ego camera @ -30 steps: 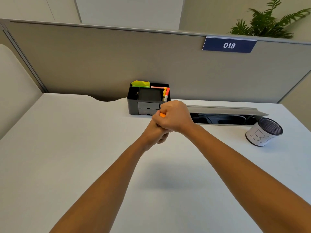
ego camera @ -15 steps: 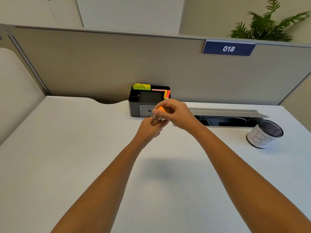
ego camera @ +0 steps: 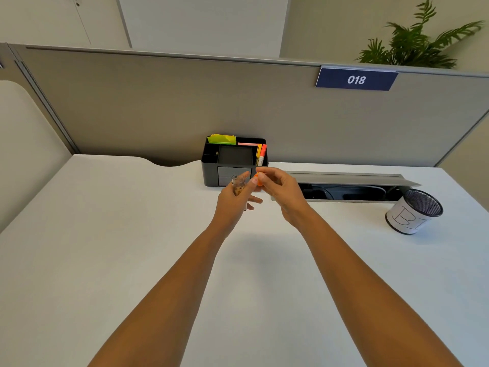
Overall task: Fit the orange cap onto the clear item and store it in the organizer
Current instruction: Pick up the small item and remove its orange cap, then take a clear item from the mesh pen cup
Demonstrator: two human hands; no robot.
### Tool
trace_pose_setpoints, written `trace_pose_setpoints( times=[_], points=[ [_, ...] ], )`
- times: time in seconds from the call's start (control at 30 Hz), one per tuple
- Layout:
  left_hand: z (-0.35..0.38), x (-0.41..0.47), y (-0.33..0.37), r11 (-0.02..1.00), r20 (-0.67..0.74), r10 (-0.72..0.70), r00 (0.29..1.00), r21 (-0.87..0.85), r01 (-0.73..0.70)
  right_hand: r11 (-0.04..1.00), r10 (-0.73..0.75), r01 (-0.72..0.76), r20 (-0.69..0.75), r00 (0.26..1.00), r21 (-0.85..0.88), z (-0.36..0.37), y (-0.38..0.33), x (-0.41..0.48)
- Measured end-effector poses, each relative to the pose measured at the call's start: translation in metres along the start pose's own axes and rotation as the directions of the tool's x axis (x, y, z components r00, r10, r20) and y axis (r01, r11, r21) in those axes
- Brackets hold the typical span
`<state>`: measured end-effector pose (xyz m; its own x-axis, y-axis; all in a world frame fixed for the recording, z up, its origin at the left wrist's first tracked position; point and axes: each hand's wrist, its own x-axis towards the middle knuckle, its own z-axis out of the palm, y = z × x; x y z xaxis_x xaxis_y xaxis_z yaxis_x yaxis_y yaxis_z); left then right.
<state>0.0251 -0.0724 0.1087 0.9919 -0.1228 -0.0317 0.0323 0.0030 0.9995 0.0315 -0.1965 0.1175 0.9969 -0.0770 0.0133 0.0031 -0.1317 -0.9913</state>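
My left hand (ego camera: 234,205) holds a small clear vial (ego camera: 238,186) upright, with brownish bits inside and its mouth uncovered. My right hand (ego camera: 277,189) pinches the orange cap (ego camera: 258,180) between thumb and fingers, just to the right of the vial's mouth and apart from it. Both hands hover above the white desk, right in front of the black organizer (ego camera: 211,172), which stands against the partition. The organizer has two small grey drawers, green and pink sticky notes, and markers in its right slot.
An open cable tray (ego camera: 349,190) is set into the desk to the right of the organizer. A white mesh-topped cup (ego camera: 411,215) lies tilted at the far right. The grey partition (ego camera: 158,107) closes the back of the desk.
My hands were clasped together over the vial and cap. They have come apart: the right hand drew the orange cap off to the right and the vial's top now shows.
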Motion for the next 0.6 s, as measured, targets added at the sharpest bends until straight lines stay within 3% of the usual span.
trace_pose_setpoints(
  times=[0.2, 0.43, 0.6],
  points=[
    [0.002, 0.001, -0.004, 1.0, 0.004, 0.001, 1.0, -0.021, -0.001, 0.995, -0.071, 0.068, -0.043, 0.997, -0.078, 0.009, 0.005, -0.005],
    [0.002, 0.003, -0.007, 0.995, -0.074, -0.002, 0.997, -0.102, -0.006, 0.982, -0.096, 0.101, 0.038, 0.995, -0.158, 0.011, 0.002, -0.011],
    [0.004, 0.004, -0.007, 0.996, -0.13, 0.002, 0.992, -0.09, -0.013, 0.975, -0.125, 0.11, -0.07, 0.99, -0.195, 0.01, 0.0, -0.017]
  ],
)
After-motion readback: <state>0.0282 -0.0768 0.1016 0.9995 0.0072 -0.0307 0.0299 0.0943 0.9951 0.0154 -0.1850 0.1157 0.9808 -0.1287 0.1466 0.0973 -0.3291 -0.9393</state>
